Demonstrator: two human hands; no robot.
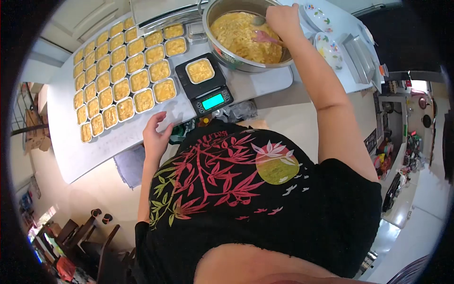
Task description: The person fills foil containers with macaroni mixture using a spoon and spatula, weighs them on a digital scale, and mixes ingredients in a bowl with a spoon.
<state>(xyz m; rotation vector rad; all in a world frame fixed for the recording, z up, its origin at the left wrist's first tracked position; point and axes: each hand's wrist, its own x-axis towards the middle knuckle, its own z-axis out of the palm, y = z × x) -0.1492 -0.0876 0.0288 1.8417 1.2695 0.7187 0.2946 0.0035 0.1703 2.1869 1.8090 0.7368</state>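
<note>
My right hand [283, 22] is closed over the far right rim of a big metal pot [221, 56]. It grips a metal ladle whose bowl [258, 20] rests at the surface of the chunky yellow mixture [236, 35]. A pink spoon or spatula [265, 37] lies in the same mixture, its handle toward the pot's right rim. Left of the pot, a filled foil tray [200, 71] sits on a black kitchen scale [189, 90] with a lit green display. At the table's front edge my left hand [157, 134] is open, fingers apart and holding nothing.
Rows of filled foil trays [121, 71] cover the table's left part. Behind the scale stands a stack of clear containers [196, 33]. Floral plates [329, 49] and a grey metal tray [358, 57] lie right of the pot. The white table's [94, 158] front edge is close to my body.
</note>
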